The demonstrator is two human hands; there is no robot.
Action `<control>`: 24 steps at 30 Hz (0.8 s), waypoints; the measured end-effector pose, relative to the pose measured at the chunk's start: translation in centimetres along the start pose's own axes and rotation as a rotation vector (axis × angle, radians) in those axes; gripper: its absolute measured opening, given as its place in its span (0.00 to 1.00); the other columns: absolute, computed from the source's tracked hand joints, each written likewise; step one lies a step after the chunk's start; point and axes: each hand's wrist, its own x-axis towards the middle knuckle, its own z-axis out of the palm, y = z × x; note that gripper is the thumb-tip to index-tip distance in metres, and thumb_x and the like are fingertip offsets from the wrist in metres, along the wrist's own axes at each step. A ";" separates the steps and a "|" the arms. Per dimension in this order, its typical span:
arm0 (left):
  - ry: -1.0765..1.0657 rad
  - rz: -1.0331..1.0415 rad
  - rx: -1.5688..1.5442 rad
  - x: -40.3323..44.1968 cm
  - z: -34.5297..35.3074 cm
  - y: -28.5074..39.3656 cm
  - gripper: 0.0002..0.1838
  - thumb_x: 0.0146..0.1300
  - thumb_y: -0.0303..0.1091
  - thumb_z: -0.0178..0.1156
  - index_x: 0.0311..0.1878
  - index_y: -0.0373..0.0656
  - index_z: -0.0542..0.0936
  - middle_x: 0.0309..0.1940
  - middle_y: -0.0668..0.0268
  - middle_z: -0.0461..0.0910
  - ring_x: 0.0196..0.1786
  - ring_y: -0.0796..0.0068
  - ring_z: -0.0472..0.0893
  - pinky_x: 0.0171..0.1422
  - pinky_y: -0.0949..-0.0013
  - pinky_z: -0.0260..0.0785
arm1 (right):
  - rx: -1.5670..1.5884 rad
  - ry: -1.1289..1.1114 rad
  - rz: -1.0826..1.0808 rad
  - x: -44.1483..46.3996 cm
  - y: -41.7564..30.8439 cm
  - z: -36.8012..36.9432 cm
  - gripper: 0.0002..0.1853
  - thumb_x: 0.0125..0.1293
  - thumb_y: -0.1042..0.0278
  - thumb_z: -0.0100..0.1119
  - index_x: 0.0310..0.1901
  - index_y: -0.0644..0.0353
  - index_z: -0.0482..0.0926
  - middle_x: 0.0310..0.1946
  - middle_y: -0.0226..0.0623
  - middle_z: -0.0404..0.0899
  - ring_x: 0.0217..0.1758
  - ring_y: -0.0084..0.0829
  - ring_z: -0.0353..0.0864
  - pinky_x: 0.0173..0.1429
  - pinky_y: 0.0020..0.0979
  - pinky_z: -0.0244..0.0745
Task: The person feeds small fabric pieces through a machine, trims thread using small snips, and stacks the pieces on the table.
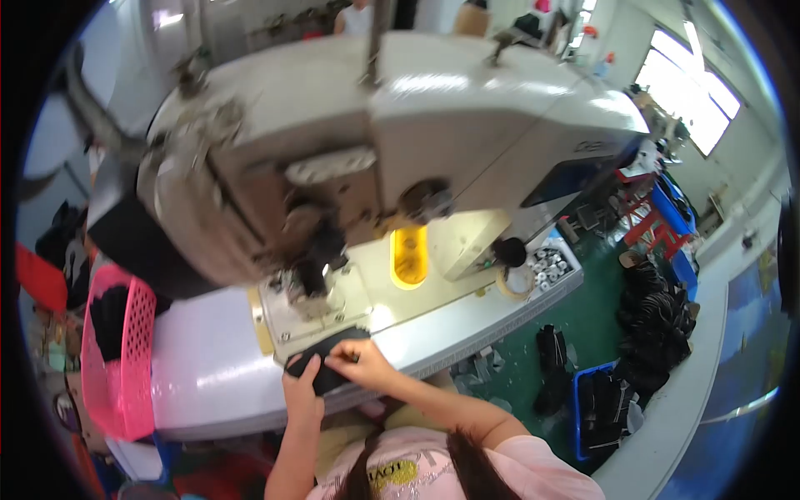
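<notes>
A piece of black fabric (332,379) is held at the front edge of the sewing table, just before the machine's needle area. My left hand (303,385) grips its left side, thumb on top. My right hand (360,363) pinches the upper right part of the fabric with bent fingers. Above and beyond both hands stands a large white sewing machine (467,125), its presser foot area (312,292) a little past the fabric. A yellow oblong tray (409,258) lies on the machine bed.
At the left, a pink basket (125,358) holds black pieces. A box of bobbins (552,267) and a tape roll (515,283) sit at the table's right end. On the green floor are a blue crate (577,417) and a pile of black pieces (654,312).
</notes>
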 end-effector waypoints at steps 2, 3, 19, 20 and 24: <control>-0.040 -0.058 -0.014 -0.2 0.1 0.5 0.10 0.54 0.22 0.63 0.40 0.35 0.76 0.34 0.63 0.78 0.36 0.72 0.79 0.44 0.70 0.74 | 0.027 -0.009 0.087 0.1 -0.2 0.0 0.07 0.55 0.72 0.64 0.29 0.67 0.79 0.20 0.34 0.77 0.25 0.18 0.71 0.31 0.25 0.69; -0.040 -0.069 -0.025 -0.5 0.3 0.8 0.10 0.53 0.23 0.63 0.39 0.36 0.77 0.33 0.64 0.78 0.35 0.73 0.79 0.43 0.71 0.74 | -0.035 -0.003 0.057 0.2 -0.5 -0.1 0.06 0.55 0.72 0.64 0.28 0.67 0.79 0.19 0.33 0.76 0.24 0.17 0.70 0.29 0.24 0.68; -0.115 -0.079 -0.061 -0.4 0.0 1.5 0.08 0.54 0.26 0.65 0.36 0.36 0.78 0.32 0.67 0.78 0.34 0.79 0.77 0.41 0.75 0.71 | 0.067 0.000 0.224 0.5 -0.8 0.2 0.05 0.59 0.76 0.61 0.27 0.65 0.78 0.18 0.19 0.70 0.20 0.10 0.61 0.22 0.17 0.55; -0.113 -0.070 -0.043 -0.2 0.0 1.5 0.08 0.54 0.26 0.65 0.36 0.36 0.78 0.31 0.67 0.78 0.33 0.79 0.77 0.40 0.75 0.71 | 0.062 -0.001 0.224 0.6 -1.0 0.2 0.04 0.59 0.76 0.61 0.28 0.66 0.78 0.18 0.19 0.71 0.20 0.10 0.62 0.22 0.17 0.55; -0.106 -0.030 0.016 0.6 0.5 2.4 0.08 0.55 0.27 0.65 0.36 0.35 0.77 0.30 0.66 0.78 0.31 0.79 0.78 0.38 0.75 0.72 | 0.062 0.034 0.220 1.4 -1.8 0.5 0.04 0.58 0.76 0.62 0.28 0.66 0.78 0.19 0.20 0.72 0.20 0.10 0.63 0.23 0.16 0.57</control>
